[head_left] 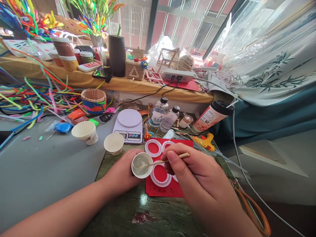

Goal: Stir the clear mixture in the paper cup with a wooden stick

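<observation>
My left hand is wrapped round a white paper cup, tilted so its mouth faces me. Cloudy, clear liquid lies inside it. Between the thumb and fingers of my right hand is a thin wooden stick, its far end dipping into the liquid. Just beyond the cup, white ring-shaped moulds rest on a red sheet, partly hidden by my right hand. A second paper cup stands to the left, near a kitchen scale.
Stacked paper cups stand on the grey surface at left. Two clear bottles with black caps are behind the moulds. A yellow glue gun and a lidded drink cup are at right. A white cable hangs along the right edge.
</observation>
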Demonstrator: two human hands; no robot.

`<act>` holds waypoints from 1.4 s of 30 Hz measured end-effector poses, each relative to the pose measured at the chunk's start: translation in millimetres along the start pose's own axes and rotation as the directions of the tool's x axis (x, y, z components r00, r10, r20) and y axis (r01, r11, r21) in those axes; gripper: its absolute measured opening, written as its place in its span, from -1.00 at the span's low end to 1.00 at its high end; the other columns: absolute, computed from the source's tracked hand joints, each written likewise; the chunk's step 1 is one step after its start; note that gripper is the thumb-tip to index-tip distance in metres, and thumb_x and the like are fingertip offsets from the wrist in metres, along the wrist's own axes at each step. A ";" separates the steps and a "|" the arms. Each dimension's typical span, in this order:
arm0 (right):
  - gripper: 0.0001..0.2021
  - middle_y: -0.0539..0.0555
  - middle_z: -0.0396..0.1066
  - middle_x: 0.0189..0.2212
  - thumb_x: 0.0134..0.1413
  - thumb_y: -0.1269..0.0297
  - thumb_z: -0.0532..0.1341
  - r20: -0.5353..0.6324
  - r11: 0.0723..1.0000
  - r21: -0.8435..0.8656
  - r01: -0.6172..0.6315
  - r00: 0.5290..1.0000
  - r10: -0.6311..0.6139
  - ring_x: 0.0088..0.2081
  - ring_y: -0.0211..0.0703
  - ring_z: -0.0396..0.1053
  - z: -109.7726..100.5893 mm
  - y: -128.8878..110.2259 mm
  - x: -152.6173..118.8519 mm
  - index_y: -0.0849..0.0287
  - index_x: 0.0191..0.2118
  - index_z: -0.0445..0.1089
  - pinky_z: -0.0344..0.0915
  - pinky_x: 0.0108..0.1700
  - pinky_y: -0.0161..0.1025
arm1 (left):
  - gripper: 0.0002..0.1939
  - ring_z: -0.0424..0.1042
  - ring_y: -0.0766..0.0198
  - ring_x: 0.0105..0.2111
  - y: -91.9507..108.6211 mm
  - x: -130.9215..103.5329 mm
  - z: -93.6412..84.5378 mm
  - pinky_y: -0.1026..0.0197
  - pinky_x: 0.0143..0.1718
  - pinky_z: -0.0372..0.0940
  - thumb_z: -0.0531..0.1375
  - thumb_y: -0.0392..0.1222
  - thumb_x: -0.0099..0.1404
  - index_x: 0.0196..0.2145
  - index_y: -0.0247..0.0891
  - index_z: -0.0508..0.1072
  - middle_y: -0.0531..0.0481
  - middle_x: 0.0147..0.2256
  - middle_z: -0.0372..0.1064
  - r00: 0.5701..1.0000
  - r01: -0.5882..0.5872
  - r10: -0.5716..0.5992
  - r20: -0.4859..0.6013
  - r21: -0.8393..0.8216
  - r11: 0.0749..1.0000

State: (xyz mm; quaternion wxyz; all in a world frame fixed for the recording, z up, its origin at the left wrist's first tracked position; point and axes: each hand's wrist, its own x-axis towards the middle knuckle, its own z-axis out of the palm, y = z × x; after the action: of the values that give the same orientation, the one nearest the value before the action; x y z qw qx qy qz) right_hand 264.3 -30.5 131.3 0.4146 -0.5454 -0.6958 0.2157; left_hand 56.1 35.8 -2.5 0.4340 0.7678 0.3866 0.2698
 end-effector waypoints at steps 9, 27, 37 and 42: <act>-0.72 -0.09 0.55 -0.39 0.61 0.33 0.14 -0.104 0.996 -0.082 0.024 0.994 -0.032 -0.39 -0.25 0.46 -1.1 -0.3 -2.9 0.06 -0.23 0.48 0.32 -0.32 -0.26 | -0.72 0.61 -0.03 -0.05 5.2 -0.2 -1.3 -0.03 0.02 0.52 0.42 -0.17 0.32 -0.01 -0.11 0.59 -0.09 -0.02 0.64 1.000 -0.017 0.017 -0.017 -0.001 1.000; -0.71 0.01 0.57 -0.39 0.61 0.30 0.15 -0.083 0.996 -0.084 0.015 0.996 -0.022 -0.39 -0.14 0.50 0.9 -0.6 -1.9 0.06 -0.25 0.48 0.35 -0.33 -0.21 | -0.71 0.60 -0.03 -0.05 4.1 -0.6 -0.5 -0.02 0.03 0.52 0.45 -0.19 0.32 -0.02 -0.13 0.58 -0.09 -0.01 0.63 1.000 0.019 -0.019 -0.005 -0.004 1.000; -0.72 -0.02 0.56 -0.40 0.61 0.33 0.15 -0.127 0.991 -0.125 0.036 0.991 -0.052 -0.40 -0.17 0.48 1.6 1.7 0.3 0.06 -0.26 0.46 0.30 -0.34 -0.21 | -0.70 0.61 -0.03 -0.05 7.5 1.0 -1.2 -0.03 0.04 0.52 0.45 -0.19 0.30 -0.02 -0.12 0.58 -0.10 -0.01 0.64 1.000 0.002 -0.002 -0.015 -0.011 1.000; -0.77 -0.06 0.56 -0.39 0.59 0.36 0.18 -0.065 0.997 -0.020 0.080 0.995 -0.082 -0.40 -0.20 0.50 1.1 0.1 -2.0 0.05 -0.21 0.48 0.37 -0.32 -0.25 | -0.76 0.60 0.01 -0.11 6.8 1.1 -0.2 0.00 -0.01 0.51 0.42 -0.25 0.31 -0.08 -0.13 0.57 -0.06 -0.09 0.63 1.000 0.007 -0.007 -0.012 -0.007 1.000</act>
State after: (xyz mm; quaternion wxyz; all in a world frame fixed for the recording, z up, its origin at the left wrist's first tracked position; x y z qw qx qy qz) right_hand 263.6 -32.2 130.0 0.4411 -0.5271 -0.7051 0.1746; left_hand 59.1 34.6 3.6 0.4352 0.7633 0.3910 0.2741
